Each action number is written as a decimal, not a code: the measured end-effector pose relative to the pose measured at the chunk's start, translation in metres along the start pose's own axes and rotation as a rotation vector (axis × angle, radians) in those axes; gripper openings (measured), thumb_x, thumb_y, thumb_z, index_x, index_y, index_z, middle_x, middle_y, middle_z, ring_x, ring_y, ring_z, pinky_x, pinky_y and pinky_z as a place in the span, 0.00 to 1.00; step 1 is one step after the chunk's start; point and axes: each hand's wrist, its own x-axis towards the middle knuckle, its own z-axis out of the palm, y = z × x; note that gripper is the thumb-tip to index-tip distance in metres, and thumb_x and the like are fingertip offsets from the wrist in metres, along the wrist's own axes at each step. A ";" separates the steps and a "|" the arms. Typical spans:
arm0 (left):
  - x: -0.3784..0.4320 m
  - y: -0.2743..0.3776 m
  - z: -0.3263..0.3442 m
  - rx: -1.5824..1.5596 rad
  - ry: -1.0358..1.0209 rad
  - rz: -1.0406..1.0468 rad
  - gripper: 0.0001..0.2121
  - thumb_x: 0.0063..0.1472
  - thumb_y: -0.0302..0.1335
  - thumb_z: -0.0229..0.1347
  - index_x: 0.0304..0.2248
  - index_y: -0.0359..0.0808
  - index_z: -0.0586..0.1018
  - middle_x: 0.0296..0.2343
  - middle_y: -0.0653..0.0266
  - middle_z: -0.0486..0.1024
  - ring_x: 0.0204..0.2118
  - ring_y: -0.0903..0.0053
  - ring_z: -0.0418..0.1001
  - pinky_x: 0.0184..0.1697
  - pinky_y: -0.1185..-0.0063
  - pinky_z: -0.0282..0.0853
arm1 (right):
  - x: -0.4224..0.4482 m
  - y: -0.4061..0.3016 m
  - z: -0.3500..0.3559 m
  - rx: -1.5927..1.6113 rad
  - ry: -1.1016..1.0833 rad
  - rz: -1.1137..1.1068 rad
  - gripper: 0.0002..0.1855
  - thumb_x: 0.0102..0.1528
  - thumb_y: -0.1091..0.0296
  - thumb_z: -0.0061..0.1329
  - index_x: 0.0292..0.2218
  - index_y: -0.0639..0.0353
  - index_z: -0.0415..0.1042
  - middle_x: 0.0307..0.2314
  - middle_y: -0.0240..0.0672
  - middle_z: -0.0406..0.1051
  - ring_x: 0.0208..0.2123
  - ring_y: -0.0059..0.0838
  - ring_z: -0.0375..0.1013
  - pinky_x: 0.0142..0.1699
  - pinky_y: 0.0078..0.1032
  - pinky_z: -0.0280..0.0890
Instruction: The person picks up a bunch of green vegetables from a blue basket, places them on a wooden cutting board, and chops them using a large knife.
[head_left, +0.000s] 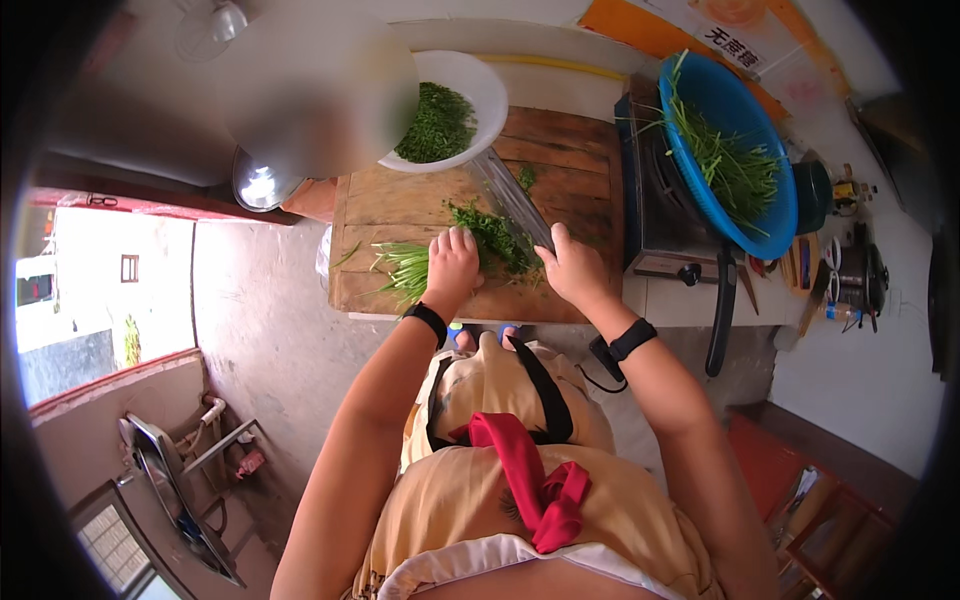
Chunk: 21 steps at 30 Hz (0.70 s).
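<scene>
My left hand (454, 262) presses a bunch of long green chives (403, 270) against a wooden cutting board (390, 206). The uncut stalks stick out to its left. In my right hand (576, 262) is the handle of a cleaver (517, 201), its broad metal blade slanting up and left over the board. A heap of chopped chives (491, 232) lies between my left hand and the blade. Beyond them, a white bowl (491, 112) holds more finely cut chives (439, 124); a blurred patch hides its left part.
Right of the board stands a gas stove (667, 232). On it, a blue plastic basket (784, 187) of uncut chives leans over a pan whose black handle (721, 315) juts past the counter edge. A metal basin (262, 180) is at the left, partly blurred over.
</scene>
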 end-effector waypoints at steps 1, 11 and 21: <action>0.003 0.002 -0.002 0.011 -0.005 0.000 0.35 0.29 0.36 0.61 0.40 0.30 0.65 0.35 0.59 0.64 0.40 0.67 0.62 0.44 0.73 0.58 | -0.003 0.002 -0.003 0.023 0.004 0.041 0.15 0.51 0.60 0.41 0.33 0.61 0.55 0.15 0.48 0.66 0.19 0.50 0.66 0.21 0.41 0.58; -0.002 0.012 -0.035 -0.082 0.025 0.009 0.46 0.33 0.43 0.62 0.50 0.29 0.54 0.45 0.56 0.58 0.49 0.64 0.55 0.52 0.68 0.48 | -0.023 0.035 -0.003 0.131 0.056 0.186 0.15 0.49 0.61 0.44 0.31 0.60 0.54 0.17 0.50 0.65 0.21 0.52 0.65 0.23 0.42 0.57; -0.025 0.050 -0.013 0.067 0.053 0.269 0.03 0.43 0.27 0.49 0.22 0.41 0.70 0.27 0.68 0.63 0.34 0.73 0.61 0.37 0.76 0.57 | -0.031 0.042 -0.007 0.169 0.075 0.138 0.15 0.49 0.62 0.44 0.32 0.62 0.56 0.16 0.49 0.66 0.21 0.51 0.65 0.23 0.42 0.58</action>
